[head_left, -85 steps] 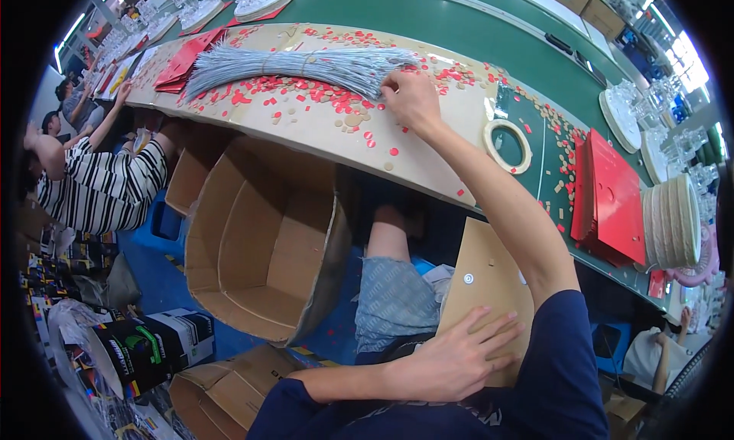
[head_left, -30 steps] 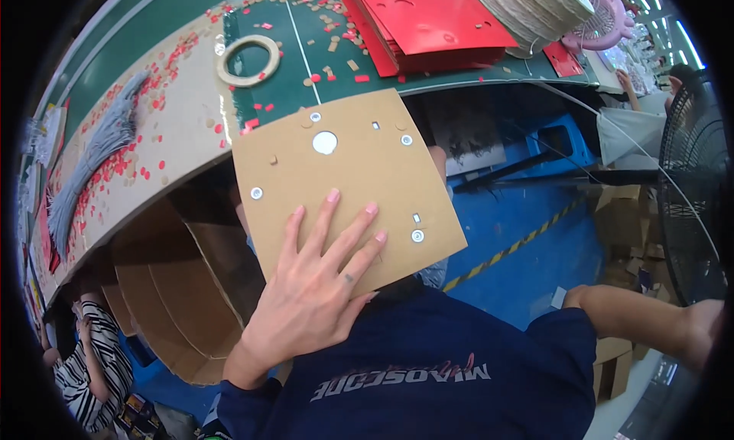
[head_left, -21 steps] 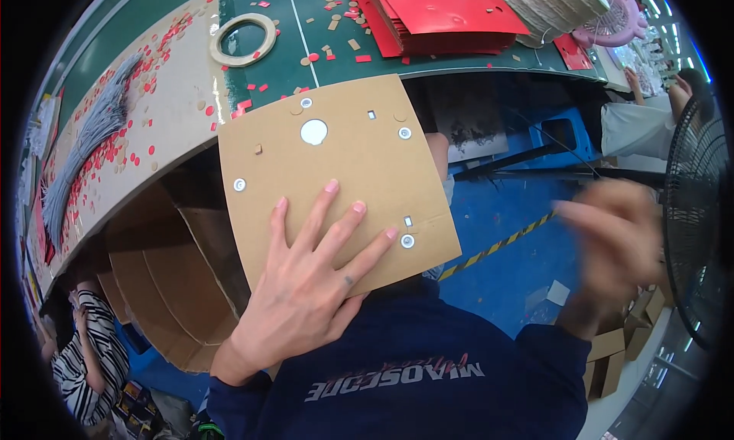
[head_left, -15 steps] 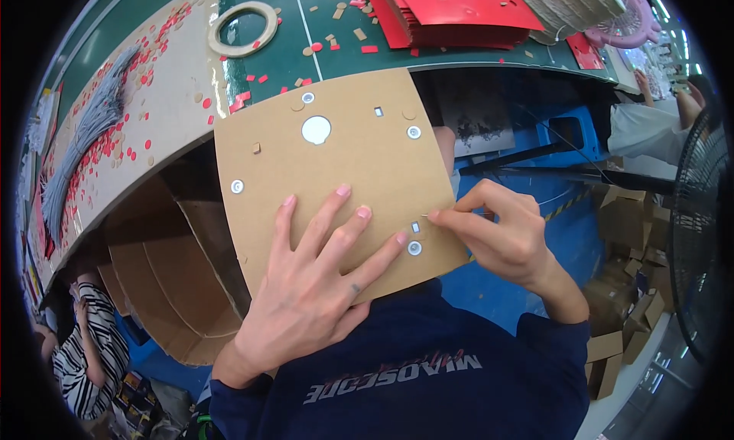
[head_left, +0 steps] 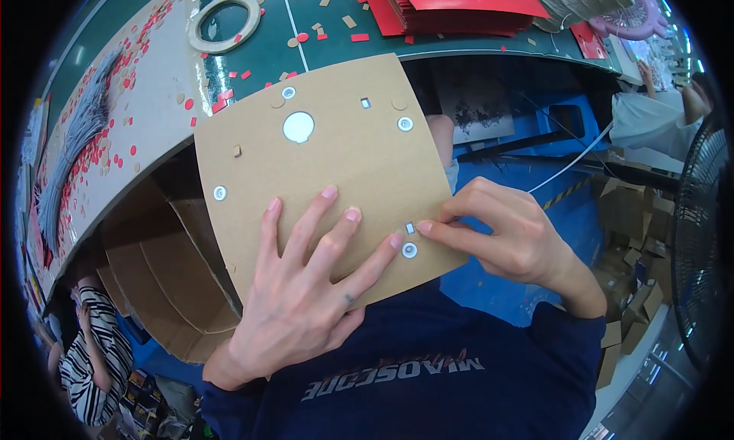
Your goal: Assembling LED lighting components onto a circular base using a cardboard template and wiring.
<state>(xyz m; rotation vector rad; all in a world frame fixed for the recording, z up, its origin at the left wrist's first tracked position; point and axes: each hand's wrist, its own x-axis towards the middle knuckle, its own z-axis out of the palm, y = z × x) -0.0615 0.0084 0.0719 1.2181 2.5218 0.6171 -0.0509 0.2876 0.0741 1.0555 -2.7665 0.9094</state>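
A brown cardboard sheet [head_left: 329, 165] lies tilted in front of my body, its far edge by the table. It has a large round hole [head_left: 298, 127], small rectangular holes and several silvery round eyelets, such as one eyelet [head_left: 410, 250] at lower right. My left hand [head_left: 306, 287] is spread flat on the sheet, its index fingertip beside that eyelet. My right hand [head_left: 501, 230] is closed in a pinch at the sheet's right side, fingertips touching the board right beside a small rectangular hole [head_left: 410, 228]. What they pinch is hidden.
The green table [head_left: 329, 42] carries a tape roll [head_left: 224, 23], red sheets [head_left: 459, 8], grey cords [head_left: 73, 157] and scattered scraps. An open carton [head_left: 168, 272] stands below left. A white cord [head_left: 569, 161] and black fan [head_left: 699, 241] are at right; other people sit nearby.
My right fingertips have moved left and slightly down, nearer the rectangular hole. A thin light tip that stuck out from them is no longer visible. The sheet has shifted slightly left in view.
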